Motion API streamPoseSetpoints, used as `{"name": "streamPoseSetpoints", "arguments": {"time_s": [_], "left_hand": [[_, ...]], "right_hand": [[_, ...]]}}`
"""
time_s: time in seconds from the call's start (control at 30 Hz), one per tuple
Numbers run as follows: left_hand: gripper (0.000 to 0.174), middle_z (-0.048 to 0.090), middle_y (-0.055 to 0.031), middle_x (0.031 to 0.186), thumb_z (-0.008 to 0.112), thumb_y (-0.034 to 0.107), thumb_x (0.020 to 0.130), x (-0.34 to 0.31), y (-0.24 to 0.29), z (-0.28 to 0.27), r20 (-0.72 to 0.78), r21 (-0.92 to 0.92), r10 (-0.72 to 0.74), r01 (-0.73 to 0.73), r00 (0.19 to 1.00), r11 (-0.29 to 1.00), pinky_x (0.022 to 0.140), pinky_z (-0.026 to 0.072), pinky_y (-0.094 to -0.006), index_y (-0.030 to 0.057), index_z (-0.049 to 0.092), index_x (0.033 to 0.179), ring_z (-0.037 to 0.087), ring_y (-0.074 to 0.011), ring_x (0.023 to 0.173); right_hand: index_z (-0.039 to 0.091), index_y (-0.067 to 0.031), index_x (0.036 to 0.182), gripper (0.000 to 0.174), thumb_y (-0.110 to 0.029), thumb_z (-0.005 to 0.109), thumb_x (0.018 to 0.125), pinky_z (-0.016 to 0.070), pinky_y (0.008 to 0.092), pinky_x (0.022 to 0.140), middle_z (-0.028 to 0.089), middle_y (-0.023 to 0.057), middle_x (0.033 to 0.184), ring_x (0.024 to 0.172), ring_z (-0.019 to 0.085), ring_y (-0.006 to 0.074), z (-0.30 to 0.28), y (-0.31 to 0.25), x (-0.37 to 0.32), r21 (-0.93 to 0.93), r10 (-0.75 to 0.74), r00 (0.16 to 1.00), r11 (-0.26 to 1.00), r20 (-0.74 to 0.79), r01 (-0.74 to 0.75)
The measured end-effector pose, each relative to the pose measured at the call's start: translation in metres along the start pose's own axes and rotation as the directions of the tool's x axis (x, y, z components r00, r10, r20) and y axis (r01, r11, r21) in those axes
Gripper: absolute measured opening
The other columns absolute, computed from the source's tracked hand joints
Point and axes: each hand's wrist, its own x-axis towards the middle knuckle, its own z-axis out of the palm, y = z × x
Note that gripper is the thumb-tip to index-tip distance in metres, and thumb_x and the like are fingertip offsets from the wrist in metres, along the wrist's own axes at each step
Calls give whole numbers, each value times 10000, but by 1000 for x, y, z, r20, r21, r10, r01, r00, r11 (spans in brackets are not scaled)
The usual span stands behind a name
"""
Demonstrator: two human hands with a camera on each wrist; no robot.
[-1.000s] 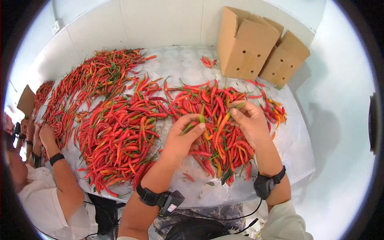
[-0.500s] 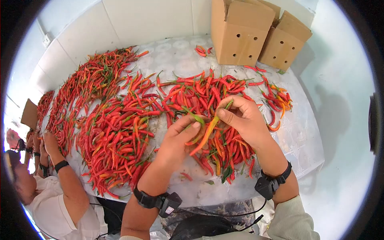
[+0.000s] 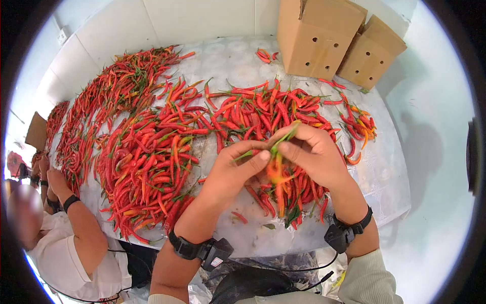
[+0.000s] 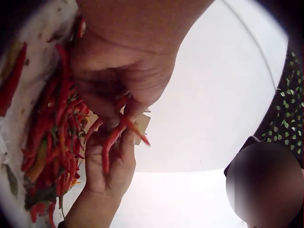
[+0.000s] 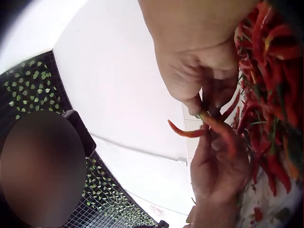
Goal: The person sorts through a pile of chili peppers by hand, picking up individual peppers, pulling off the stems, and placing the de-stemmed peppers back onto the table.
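Above a heap of red chili peppers [image 3: 283, 109] in the head view, both hands meet fingertip to fingertip. The left hand [image 3: 228, 169] pinches chilies by their green stem ends between thumb and forefinger. The right hand [image 3: 319, 157] pinches the stem of an orange-red chili [image 3: 278, 177], blurred, that hangs downward. In the left wrist view, red chilies [image 4: 110, 147] show between the left hand [image 4: 126, 66] and the right hand [image 4: 109, 166]. In the right wrist view, an orange chili [image 5: 221, 130] hangs from the right hand [image 5: 199, 66], and another chili [image 5: 183, 131] points sideways near the left hand [image 5: 221, 171].
A larger chili pile [image 3: 147, 172] lies left of the hands, with another pile [image 3: 121, 86] behind it. Two cardboard boxes [image 3: 319, 43] stand at the back right. A small chili group [image 3: 359, 126] lies at the right. Another person's arm [image 3: 81, 228] reaches in at the left.
The hands have drawn together until their fingertips meet. The orange chili, slanting down-left half a second ago, now hangs nearly straight down. The head view has shifted slightly.
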Motion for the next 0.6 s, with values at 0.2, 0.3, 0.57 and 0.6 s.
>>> {"name": "streamPoseSetpoints", "arguments": {"time_s": [0.2, 0.3, 0.57, 0.6], "left_hand": [[271, 658, -17, 861, 594, 180, 920, -1, 10, 1, -31, -2, 92, -92, 995, 996, 603, 437, -202, 60, 590, 1162, 567, -63, 705], [225, 650, -13, 889, 584, 179, 924, 4, 5, -12, 8, 22, 66, -66, 998, 998, 610, 468, -214, 55, 605, 1110, 590, -81, 734], [247, 646, -26, 915, 550, 254, 944, 3, 2, -9, 51, -84, 17, -13, 999, 996, 588, 489, -239, 60, 595, 1089, 611, -105, 730], [258, 646, -31, 916, 545, 265, 946, 2, 3, -4, 60, -112, 20, -13, 998, 994, 589, 491, -242, 60, 587, 1097, 612, -109, 728]], "right_hand": [[629, -9, 1013, 201, -185, 585, 927, 474, 241, 729, 629, 9, 890, 810, 580, 86, -8, -3, 1, 132, 20, 990, 991, -140, -1], [630, -17, 999, 201, -200, 597, 922, 472, 230, 694, 628, -2, 871, 780, 576, 71, -3, -10, -1, 102, 68, 992, 993, -110, -57], [625, -21, 968, 186, -195, 627, 903, 441, 213, 621, 601, -23, 807, 705, 533, 42, 0, -4, -1, 97, 102, 995, 990, -1, -102], [625, -21, 965, 181, -191, 628, 901, 436, 211, 613, 596, -26, 796, 698, 527, 40, 1, -4, -1, 98, 108, 994, 989, 17, -109]]}}
